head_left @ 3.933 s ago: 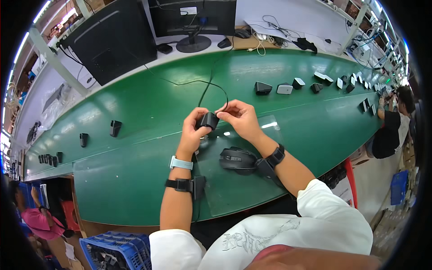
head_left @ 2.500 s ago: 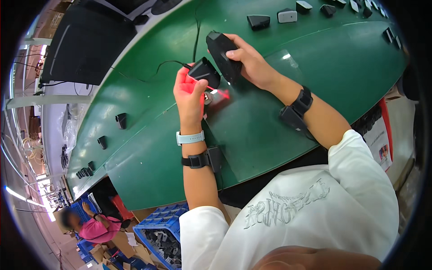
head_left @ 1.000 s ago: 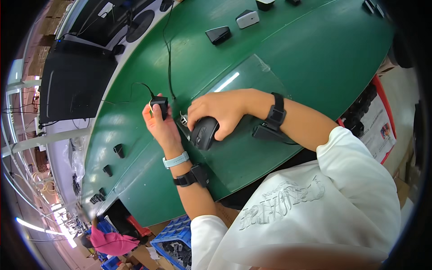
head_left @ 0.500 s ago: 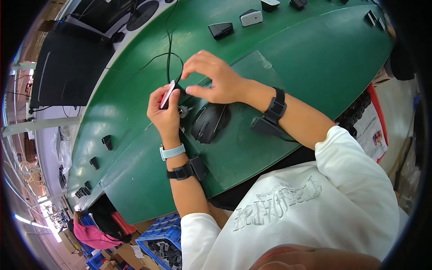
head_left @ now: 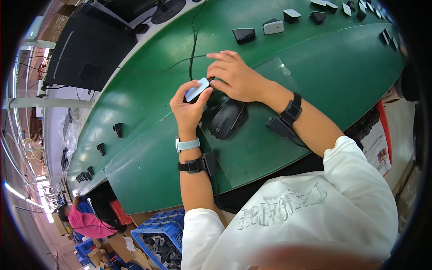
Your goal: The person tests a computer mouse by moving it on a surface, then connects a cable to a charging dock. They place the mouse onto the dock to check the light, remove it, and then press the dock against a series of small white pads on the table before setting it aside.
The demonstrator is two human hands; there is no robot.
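My left hand (head_left: 191,105) grips a small black device with a white front (head_left: 196,90), its white face turned up. At the device's right end my right hand (head_left: 236,77) pinches a black cable end (head_left: 211,79) between thumb and fingers; its other fingers are partly stretched out. Whether the cable end sits inside the device is hidden by the fingers. Just below the hands, a black computer mouse (head_left: 227,119) rests on a clear sheet (head_left: 252,155) on the green table (head_left: 148,180).
Several similar black-and-white devices (head_left: 273,27) stand along the far side. Small black parts (head_left: 118,130) lie at left. A black cable (head_left: 194,38) runs back past a monitor (head_left: 92,49). A blue crate (head_left: 164,225) of dark parts stands below the table edge; a person in pink (head_left: 92,225) is beyond.
The view has shifted, moving the table things right. The left hand has turned the device so its white face shows more. My right hand has closed in from apart onto the cable end.
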